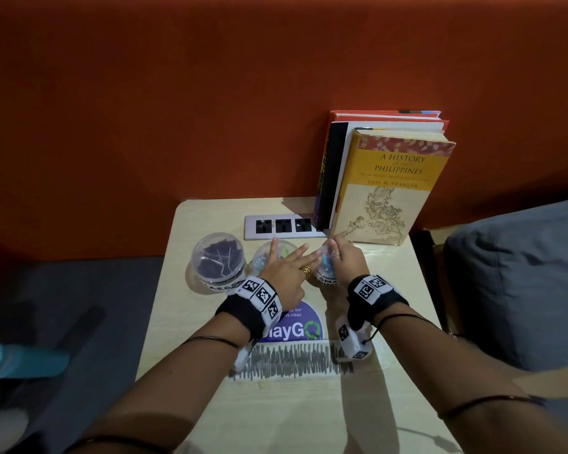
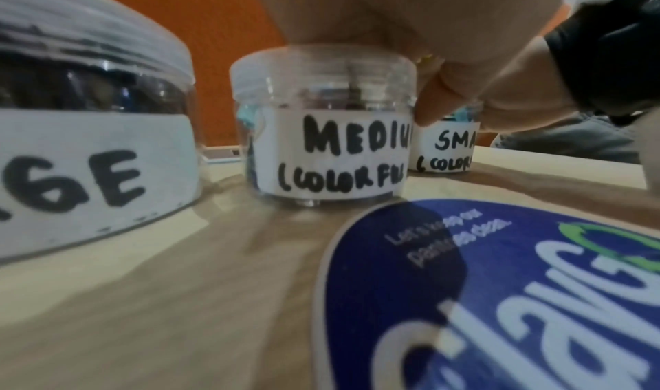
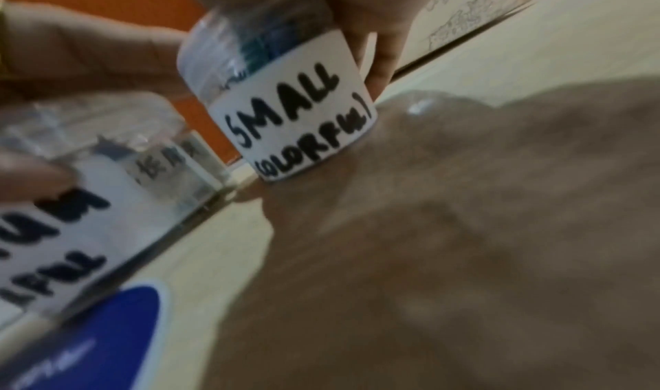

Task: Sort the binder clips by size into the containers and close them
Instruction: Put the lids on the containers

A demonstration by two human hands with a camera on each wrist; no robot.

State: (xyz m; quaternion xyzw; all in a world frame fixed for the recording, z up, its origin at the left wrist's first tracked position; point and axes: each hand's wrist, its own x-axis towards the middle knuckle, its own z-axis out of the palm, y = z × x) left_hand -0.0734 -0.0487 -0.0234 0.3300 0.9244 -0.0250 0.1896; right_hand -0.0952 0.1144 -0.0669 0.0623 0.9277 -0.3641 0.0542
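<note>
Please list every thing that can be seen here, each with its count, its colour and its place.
Clear plastic jar labelled LARGE: one, holds black clips, lid on, table's left.
Clear plastic jar labelled MEDIUM: one, lid on, middle, under left hand.
Clear plastic jar labelled SMALL: one, blue clips inside, right of the medium jar.
Hardcover books: several, yellow one in front, upright at the back.
Grey socket panel: one, behind the jars.
Blue round sticker: one, table centre.
Beige wooden table: one.
Left hand: fingers straight, on medium jar.
Right hand: fingers grip small jar.

Three clear labelled jars stand in a row. The large jar (image 1: 217,262) of black clips is leftmost, lidded. The medium jar (image 2: 330,130) sits between it and the small jar (image 3: 285,99).
</note>
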